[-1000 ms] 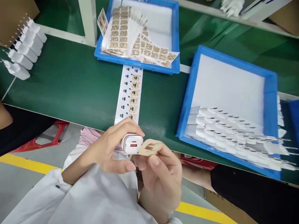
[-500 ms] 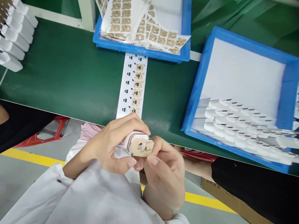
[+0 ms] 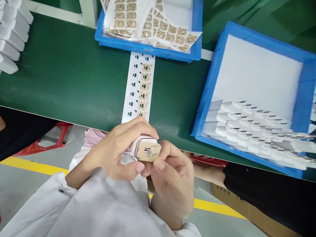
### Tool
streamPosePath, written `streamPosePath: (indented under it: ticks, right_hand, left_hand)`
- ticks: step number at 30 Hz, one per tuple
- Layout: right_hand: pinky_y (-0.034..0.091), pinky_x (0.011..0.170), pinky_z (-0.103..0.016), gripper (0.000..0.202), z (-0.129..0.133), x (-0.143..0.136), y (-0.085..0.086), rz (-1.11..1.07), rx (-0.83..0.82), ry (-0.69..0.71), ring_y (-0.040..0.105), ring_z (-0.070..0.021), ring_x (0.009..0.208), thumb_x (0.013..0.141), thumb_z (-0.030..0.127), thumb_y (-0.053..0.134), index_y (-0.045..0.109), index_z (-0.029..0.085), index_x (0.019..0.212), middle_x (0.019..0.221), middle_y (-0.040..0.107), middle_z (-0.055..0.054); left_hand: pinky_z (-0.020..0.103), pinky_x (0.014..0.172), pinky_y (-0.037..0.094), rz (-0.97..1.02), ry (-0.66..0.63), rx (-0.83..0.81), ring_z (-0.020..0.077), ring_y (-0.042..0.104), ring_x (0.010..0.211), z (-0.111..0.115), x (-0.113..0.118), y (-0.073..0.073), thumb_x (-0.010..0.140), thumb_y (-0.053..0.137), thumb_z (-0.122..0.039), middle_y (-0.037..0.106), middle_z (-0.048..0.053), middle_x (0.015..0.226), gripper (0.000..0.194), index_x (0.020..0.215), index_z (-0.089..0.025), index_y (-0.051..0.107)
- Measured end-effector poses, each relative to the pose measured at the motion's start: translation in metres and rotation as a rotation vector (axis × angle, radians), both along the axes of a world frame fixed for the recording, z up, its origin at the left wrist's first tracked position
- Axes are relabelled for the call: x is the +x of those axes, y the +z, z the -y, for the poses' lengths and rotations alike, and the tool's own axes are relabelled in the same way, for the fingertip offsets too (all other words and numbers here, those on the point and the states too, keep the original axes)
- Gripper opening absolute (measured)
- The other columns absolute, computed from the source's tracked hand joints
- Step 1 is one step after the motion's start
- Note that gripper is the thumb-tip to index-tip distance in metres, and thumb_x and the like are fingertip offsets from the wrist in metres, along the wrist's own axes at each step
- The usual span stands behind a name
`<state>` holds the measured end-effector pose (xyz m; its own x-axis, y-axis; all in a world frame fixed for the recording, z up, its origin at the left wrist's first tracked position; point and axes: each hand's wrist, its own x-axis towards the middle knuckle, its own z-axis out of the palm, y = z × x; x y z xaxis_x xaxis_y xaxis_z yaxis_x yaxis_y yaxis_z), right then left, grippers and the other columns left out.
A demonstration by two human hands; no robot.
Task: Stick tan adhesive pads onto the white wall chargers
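Observation:
My left hand [image 3: 120, 148] is wrapped round a white plastic housing [image 3: 144, 139], its squarish end turned toward the right. Against that end lies a tan adhesive sticker [image 3: 149, 154] with green print and a cut-out in its middle. My right hand [image 3: 172, 177] pinches the sticker's right edge between thumb and forefinger. Through the cut-out, small dark and coloured bits show inside the housing. Whether the sticker is pressed down all over, I cannot tell. Just beyond my hands, a white backing sheet [image 3: 133, 89] carries one column of tan stickers beside a column of bare spots.
A blue tray [image 3: 148, 49] at the back holds several sticker sheets. To the right, another blue tray [image 3: 209, 89] contains rows of white parts [image 3: 247, 121]. White housings [image 3: 14, 36] stand at the far left of the green table [image 3: 64, 75]. People's dark sleeves [image 3: 266, 197] show at both sides.
The sticker has shifted slightly and sits squarer over the housing's end, its cut-out now showing the coloured bits inside. My grip is the same. The whole view has moved a little.

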<state>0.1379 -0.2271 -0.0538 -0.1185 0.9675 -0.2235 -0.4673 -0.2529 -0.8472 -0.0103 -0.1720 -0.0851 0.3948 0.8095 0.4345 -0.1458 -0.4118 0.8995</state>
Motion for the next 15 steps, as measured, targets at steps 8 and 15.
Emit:
streamPosePath:
  ticks: [8,15]
  right_hand:
    - [0.051,0.056,-0.023,0.020,0.0003,-0.0017,-0.0033,-0.024,0.013,-0.009,0.060,-0.0116,0.053,0.090,0.027,0.071,0.060,0.022,0.074,0.057,0.065,0.003]
    - [0.049,0.052,-0.024,0.023,-0.0002,-0.0015,-0.0039,0.003,0.003,-0.018,0.060,-0.0124,0.050,0.089,0.030,0.073,0.059,0.022,0.072,0.056,0.064,0.003]
  left_hand:
    - [0.032,0.066,0.049,-0.024,0.007,0.011,0.0184,0.058,0.079,-0.0016,-0.0002,0.0023,0.089,0.059,-0.054,0.059,0.002,0.084,0.037,0.105,-0.020,0.058]
    - [0.032,0.066,0.050,-0.028,0.010,0.009,0.0181,0.058,0.079,-0.0013,0.0003,0.0040,0.090,0.058,-0.053,0.059,0.002,0.084,0.035,0.104,-0.020,0.058]
